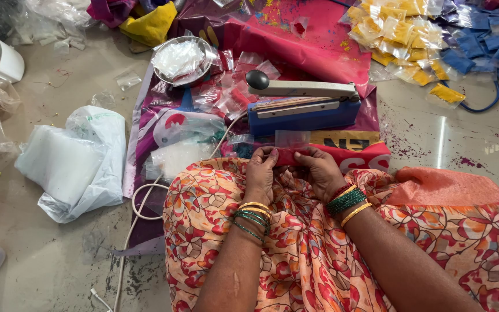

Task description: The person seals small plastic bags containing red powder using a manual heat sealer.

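My left hand (260, 172) and my right hand (320, 172) together pinch a small clear plastic pouch (291, 147) with red powder in its lower part, held over my lap just in front of the blue heat sealer (302, 107). The sealer's grey arm with a black knob (257, 79) is raised a little. Both wrists wear green and gold bangles. A floral orange sari covers my knees.
A steel bowl (181, 59) of empty clear pouches sits beyond the sealer on a printed sheet. Yellow (401, 32) and blue (486, 40) filled pouches lie far right. A white bag of pouches (76, 162) rests left. A white cord (140, 202) runs by my left knee.
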